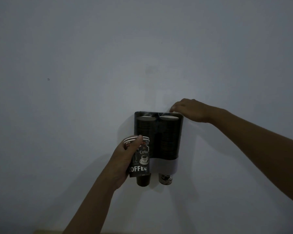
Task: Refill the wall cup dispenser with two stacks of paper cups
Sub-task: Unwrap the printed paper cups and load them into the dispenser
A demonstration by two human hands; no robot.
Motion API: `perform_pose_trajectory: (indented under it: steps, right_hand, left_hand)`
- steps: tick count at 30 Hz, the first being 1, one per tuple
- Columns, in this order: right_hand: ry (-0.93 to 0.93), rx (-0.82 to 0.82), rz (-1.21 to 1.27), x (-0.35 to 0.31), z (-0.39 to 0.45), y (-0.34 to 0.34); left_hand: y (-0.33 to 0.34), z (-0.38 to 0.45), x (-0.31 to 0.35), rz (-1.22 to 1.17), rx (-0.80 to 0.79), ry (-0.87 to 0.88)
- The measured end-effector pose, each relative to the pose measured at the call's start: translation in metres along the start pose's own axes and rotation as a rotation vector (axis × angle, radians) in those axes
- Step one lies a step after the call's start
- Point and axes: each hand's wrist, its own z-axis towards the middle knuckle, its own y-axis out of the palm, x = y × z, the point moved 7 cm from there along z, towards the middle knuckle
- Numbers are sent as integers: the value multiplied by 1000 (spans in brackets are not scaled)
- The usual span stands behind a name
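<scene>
Both hands are raised to a dark two-tube wall cup dispenser (157,135) fixed to a pale grey wall (91,56). On the left, the left hand (125,159) grips a short nested stack of black paper cups (139,157), fingers wrapped behind it and the thumb curled over the white rims at its top. The stack stands upright, mouths up, printed "Coffee" with a small cup picture and "COFFEE" in large letters near its base. It is held in front of the dispenser's left tube, covering that tube's lower part.

Inside the left tube a dark column of cups (145,130) reaches close to the top, its white top rim showing, and one dark cup bottom (143,180) sticks out beneath, just below the held stack. The right tube holds a similar column (169,132), also near the top, with a printed cup bottom (166,179) hanging out under it. A pale band (164,166) runs across the dispenser's lower front.

Further right, the right hand (188,109) rests on the dispenser's top right corner, palm down, fingers loosely bent over the edge toward the wall; whether it pinches anything there I cannot tell. A strip of tan surface (47,232) shows at the bottom edge.
</scene>
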Motion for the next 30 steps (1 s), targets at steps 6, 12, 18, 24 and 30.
perform_pose_trajectory:
  steps: [6, 12, 18, 24, 30]
  right_hand:
    - [105, -48, -68, 11, 1, 15]
    - [124, -50, -113, 14, -1, 17]
    - [-239, 348, 313, -40, -50, -2]
    - [-245, -130, 449, -64, -81, 43]
    - [-239, -134, 551, -56, -88, 42]
  left_hand:
    - [8, 2, -1, -36, -28, 22]
    - [1, 9, -5, -11, 13, 15]
    - [2, 6, -2, 163, 23, 75]
    - [19, 3, 7, 202, -51, 130]
    - [35, -1, 8, 195, -122, 93]
